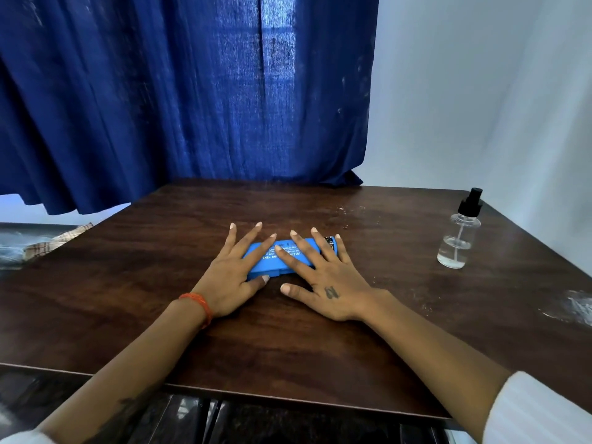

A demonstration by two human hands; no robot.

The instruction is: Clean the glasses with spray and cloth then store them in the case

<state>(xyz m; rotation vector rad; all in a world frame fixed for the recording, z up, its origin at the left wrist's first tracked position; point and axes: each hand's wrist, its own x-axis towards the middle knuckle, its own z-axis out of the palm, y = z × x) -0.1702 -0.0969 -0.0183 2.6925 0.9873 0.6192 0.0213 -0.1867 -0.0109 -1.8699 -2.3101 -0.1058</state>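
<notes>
A blue glasses case (275, 265) with white lettering lies closed on the dark wooden table (288, 341), in the middle. My left hand (235, 277) rests flat on its left end, fingers spread. My right hand (323, 280) lies flat over its right end, fingers spread too. Neither hand grips it. A clear spray bottle (458, 233) with a black pump stands upright at the table's right side, apart from both hands. The glasses and the cloth are not visible.
A blue curtain (192, 97) hangs behind the table's far edge. A checked cloth-like bundle (54, 241) lies off the table's left edge. White smears (573, 307) mark the table's right edge. A white wall stands to the right.
</notes>
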